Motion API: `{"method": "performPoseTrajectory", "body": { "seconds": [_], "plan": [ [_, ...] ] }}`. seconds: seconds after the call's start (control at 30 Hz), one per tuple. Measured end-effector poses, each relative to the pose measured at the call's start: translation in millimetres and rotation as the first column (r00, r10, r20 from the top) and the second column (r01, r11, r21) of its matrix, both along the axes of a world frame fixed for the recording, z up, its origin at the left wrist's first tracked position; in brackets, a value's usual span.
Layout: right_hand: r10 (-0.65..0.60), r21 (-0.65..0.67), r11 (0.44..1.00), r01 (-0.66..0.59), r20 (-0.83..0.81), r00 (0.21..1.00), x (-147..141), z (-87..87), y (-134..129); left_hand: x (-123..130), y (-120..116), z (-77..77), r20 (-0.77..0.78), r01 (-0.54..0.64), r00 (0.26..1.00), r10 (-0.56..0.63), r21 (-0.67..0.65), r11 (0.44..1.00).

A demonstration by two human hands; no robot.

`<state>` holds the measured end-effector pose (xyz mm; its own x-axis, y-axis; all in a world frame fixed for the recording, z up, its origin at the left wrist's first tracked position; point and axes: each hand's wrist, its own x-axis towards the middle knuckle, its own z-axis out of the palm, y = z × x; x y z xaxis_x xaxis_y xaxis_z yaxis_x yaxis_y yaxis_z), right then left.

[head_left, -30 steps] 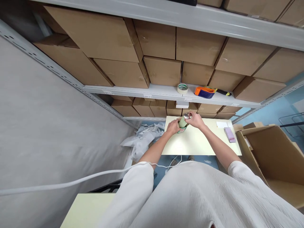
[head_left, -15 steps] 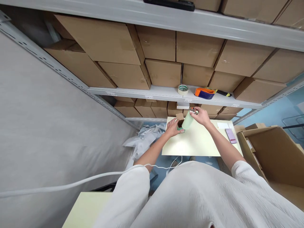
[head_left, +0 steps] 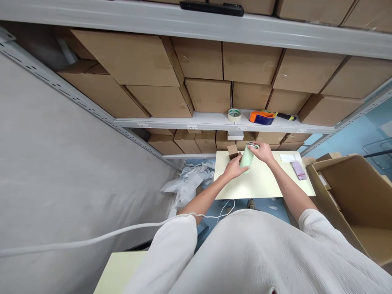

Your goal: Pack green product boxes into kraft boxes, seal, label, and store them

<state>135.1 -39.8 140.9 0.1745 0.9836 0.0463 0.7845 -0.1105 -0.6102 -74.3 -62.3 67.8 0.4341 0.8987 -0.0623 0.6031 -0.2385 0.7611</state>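
A light green bottle [head_left: 246,159] with a metallic-looking top is tilted between my hands, above the pale yellow table [head_left: 263,183]. My left hand [head_left: 234,168] is closed around its lower part, thumb along the near side. At the upper end, my right hand [head_left: 262,152] grips the bottle by its top, where a loop or rim partly shows between the fingers. Just behind my left hand stands a small brown cardboard box [head_left: 232,151] with a raised flap; the hand partly hides it.
On the shelf [head_left: 208,119] lie a roll of tape [head_left: 234,114], an orange and blue tape dispenser [head_left: 262,117] and a yellow and black cutter [head_left: 286,116]. A phone [head_left: 298,170] lies at the table's right. A large open carton [head_left: 358,192] stands beside it. A white cable [head_left: 122,230] crosses at left.
The green bottle has moved slightly right, away from the small box. My left hand has gone from the box to the bottle's lower part. My right hand keeps hold of its top.
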Motion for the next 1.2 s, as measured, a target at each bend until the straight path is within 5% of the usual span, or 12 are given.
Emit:
{"method": "performPoseTrajectory", "body": {
  "seconds": [0.17, 0.37, 0.63, 0.83, 1.03, 1.2],
  "plan": [
    [-0.06, 0.018, 0.998, 0.065, -0.215, 0.975, 10.5, -13.5, -19.9, 16.0, -7.0, -5.3, 0.055, -0.043, 0.997, 0.047, -0.071, 0.997],
    [0.052, -0.057, 0.992, -0.109, -0.611, 0.79, 21.1, -31.6, -41.1, 31.6, -5.3, -6.4, 0.254, 0.02, 0.966, 0.038, -0.221, 0.975],
    [-0.157, -0.112, 0.987, 0.113, -0.561, 0.813, 33.3, -44.6, -38.2, 61.3, -7.7, 5.8, 0.219, 0.025, 0.975, 0.026, -0.223, 0.975],
    [-0.068, -0.102, 0.995, -0.003, -0.688, 0.723, 54.0, -43.4, -34.7, 77.3, -3.9, 12.5, 0.223, -0.022, 0.972, 0.076, -0.237, 0.971],
    [-0.139, -0.133, 0.989, 0.067, -0.657, 0.741, 65.8, -50.1, -23.8, 92.2, -3.0, 11.9, 0.229, -0.079, 0.963, 0.141, -0.261, 0.962],
    [-0.026, -0.079, 0.995, -0.056, -0.779, 0.627, 74.2, -51.0, -20.8, 101.0, -0.3, 7.5, 0.308, -0.019, 0.945, 0.107, -0.276, 0.961]
  ]
}}
